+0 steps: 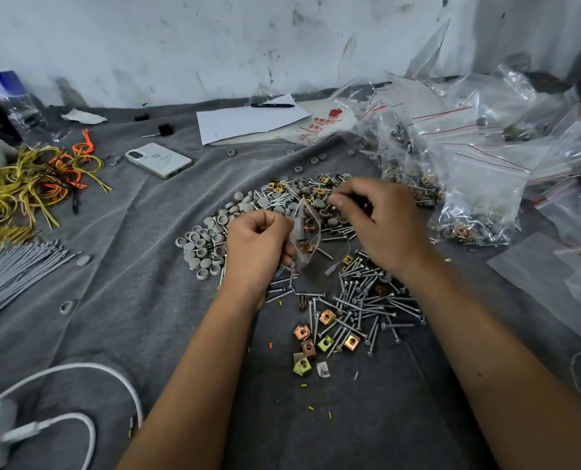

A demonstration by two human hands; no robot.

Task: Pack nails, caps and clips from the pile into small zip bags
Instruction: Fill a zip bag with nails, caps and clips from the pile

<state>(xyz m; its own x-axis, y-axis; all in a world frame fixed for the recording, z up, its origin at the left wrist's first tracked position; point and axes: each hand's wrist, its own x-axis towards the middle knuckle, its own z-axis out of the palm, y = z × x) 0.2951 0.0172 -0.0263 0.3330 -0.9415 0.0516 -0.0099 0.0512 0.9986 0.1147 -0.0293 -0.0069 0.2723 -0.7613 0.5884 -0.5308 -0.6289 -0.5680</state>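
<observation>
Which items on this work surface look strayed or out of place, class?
A few grey caps lie apart from the main pile, scattered beyond it near the phone and paper. Tiny yellow and orange bits litter the grey cloth near the clips. Nothing looks damaged.

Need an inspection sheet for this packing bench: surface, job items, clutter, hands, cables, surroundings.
Surface: wrinkled grey cloth.
Job's things: grey caps, nails and square clips piled at centre; small zip bag holds one clip; filled bags heaped at right.
Clutter: phone, paper, pen, water bottle, grey ties.
Hands: left hand grips the zip bag; right hand pinches small parts above it.
Cables: white cable near left; yellow and orange cords.
Surroundings: scuffed white wall.
</observation>
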